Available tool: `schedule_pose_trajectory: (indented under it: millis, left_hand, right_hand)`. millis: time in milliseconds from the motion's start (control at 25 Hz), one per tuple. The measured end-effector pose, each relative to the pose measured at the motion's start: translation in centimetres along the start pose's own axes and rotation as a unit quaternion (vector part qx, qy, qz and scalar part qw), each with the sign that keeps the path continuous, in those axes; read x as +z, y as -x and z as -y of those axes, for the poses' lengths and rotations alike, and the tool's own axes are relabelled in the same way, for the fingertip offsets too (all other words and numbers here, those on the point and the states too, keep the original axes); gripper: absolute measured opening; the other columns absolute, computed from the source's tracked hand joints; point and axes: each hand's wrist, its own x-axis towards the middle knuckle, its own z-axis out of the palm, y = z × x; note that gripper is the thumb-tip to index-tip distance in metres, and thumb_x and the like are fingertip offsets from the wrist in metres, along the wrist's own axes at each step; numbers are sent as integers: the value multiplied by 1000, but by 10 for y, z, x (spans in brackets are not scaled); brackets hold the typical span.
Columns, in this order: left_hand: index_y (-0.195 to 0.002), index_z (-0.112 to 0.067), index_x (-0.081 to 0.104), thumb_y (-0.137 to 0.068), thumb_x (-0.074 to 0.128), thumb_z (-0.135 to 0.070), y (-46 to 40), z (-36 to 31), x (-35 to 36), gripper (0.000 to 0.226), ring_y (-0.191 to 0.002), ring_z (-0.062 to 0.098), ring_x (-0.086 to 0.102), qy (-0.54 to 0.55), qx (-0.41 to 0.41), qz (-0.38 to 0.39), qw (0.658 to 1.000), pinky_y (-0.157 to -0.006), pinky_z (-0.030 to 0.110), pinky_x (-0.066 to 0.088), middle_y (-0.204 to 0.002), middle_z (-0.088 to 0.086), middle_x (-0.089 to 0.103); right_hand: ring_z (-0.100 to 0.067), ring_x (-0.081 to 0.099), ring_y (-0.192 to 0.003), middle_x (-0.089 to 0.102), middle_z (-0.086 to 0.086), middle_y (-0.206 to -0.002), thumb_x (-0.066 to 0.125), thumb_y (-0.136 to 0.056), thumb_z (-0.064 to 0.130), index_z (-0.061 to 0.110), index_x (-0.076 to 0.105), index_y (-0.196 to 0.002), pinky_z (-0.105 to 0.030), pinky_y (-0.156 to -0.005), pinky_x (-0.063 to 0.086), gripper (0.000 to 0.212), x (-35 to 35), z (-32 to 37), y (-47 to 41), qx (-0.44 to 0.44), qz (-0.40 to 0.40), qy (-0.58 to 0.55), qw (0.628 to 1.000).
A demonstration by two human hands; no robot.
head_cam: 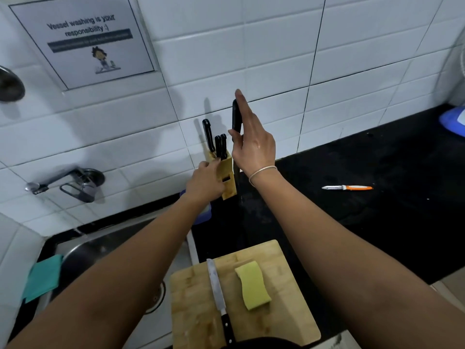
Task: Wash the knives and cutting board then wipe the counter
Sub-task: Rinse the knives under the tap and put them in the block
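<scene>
My right hand (pixel 251 144) holds a black-handled knife (pixel 236 122) upright by its handle, blade pointing down beside the wooden knife block (pixel 227 177). My left hand (pixel 205 182) grips the side of the block, which holds three black-handled knives (pixel 216 144). A wooden cutting board (pixel 281 311) lies near the counter's front edge. On it rest another knife (pixel 217 290) and a yellow sponge (pixel 253 285).
An orange-and-white peeler (pixel 348 187) lies on the black counter (pixel 377 222) to the right. The steel sink (pixel 100 248) with a teal cloth (pixel 44 277) on its rim is at left, under a wall tap (pixel 65 180). A blue object (pixel 453 119) sits far right.
</scene>
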Motion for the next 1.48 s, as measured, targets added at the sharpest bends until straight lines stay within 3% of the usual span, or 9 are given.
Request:
schedule_pose_trajectory:
  millis: [280, 400, 520, 640, 800, 1000, 1160, 1360, 1480]
  left_hand:
    - [-156, -25, 21, -86, 64, -22, -20, -5, 15, 83, -140, 43, 30, -87, -2, 33, 996, -110, 50, 38, -158, 17, 21]
    - [-132, -14, 40, -79, 68, -13, -32, -3, 20, 61, -118, 37, 51, 70, -60, -69, 993, -88, 40, 48, -132, 14, 45]
    - [-127, -15, 32, -76, 77, -15, -50, 0, 19, 68, -106, 32, 60, 242, -154, -129, 949, -70, 31, 49, -117, 12, 54]
    - [-150, -15, 22, -76, 83, -20, -71, 4, 20, 96, -122, 34, 54, 257, -147, -105, 949, -85, 29, 42, -137, 14, 52]
    - [-148, -18, 34, -78, 83, -15, -90, 11, 26, 85, -123, 31, 56, 299, -137, -76, 941, -94, 38, 51, -136, 9, 55]
    - [-140, -17, 45, -77, 85, -12, -105, 29, 19, 75, -116, 32, 60, 292, -96, -27, 951, -95, 53, 53, -125, 9, 59]
    - [-140, -15, 48, -75, 87, -14, -107, 36, 14, 76, -123, 28, 56, 255, -52, -11, 965, -99, 51, 51, -121, 3, 57]
    - [-143, -12, 46, -75, 87, -15, -110, 41, 17, 80, -130, 24, 53, 240, -36, -23, 970, -102, 41, 49, -134, 7, 60]
    - [-144, -14, 45, -75, 87, -13, -112, 41, 17, 81, -128, 26, 55, 258, -44, -15, 965, -100, 47, 51, -131, 6, 59]
  right_hand:
    - [-27, 67, -81, 55, 3, -138, 60, -93, 12, 25, 31, -153, -44, -57, 54, 68, 2, -21, -22, -4, -37, -77, 996]
    - [-21, 67, -100, 46, 12, -147, 62, -89, 9, 25, 31, -151, -42, -59, 55, 71, 4, -28, -31, -5, -58, -106, 993]
    - [-17, 66, -102, 43, 15, -148, 62, -88, 8, 29, 28, -149, -40, -59, 56, 73, 6, -32, -38, -7, -69, -117, 991]
    - [-19, 66, -98, 47, 15, -144, 62, -88, 10, 34, 26, -147, -40, -59, 56, 74, 11, -33, -44, -10, -71, -115, 991]
    - [-24, 66, -90, 53, 12, -135, 61, -90, 18, 35, 26, -147, -41, -58, 55, 69, 15, -32, -55, -8, -87, -126, 988]
    - [-5, 62, -95, 49, 13, -143, 61, -92, 20, 31, 27, -148, -31, -59, 54, 66, 18, -35, -65, -24, -126, -145, 981]
    - [19, 52, -95, 46, 15, -145, 63, -88, 13, 33, 27, -148, -24, -61, 53, 73, 26, -31, -68, -12, -128, -169, 977]
    - [-3, 57, -117, 41, 16, -149, 63, -86, 9, 33, 26, -148, -26, -64, 56, 75, 32, -27, -66, -17, -113, -169, 979]
    - [-3, 58, -116, 44, 14, -149, 63, -86, 8, 35, 24, -148, -22, -67, 54, 78, 32, -27, -73, -13, -111, -169, 979]
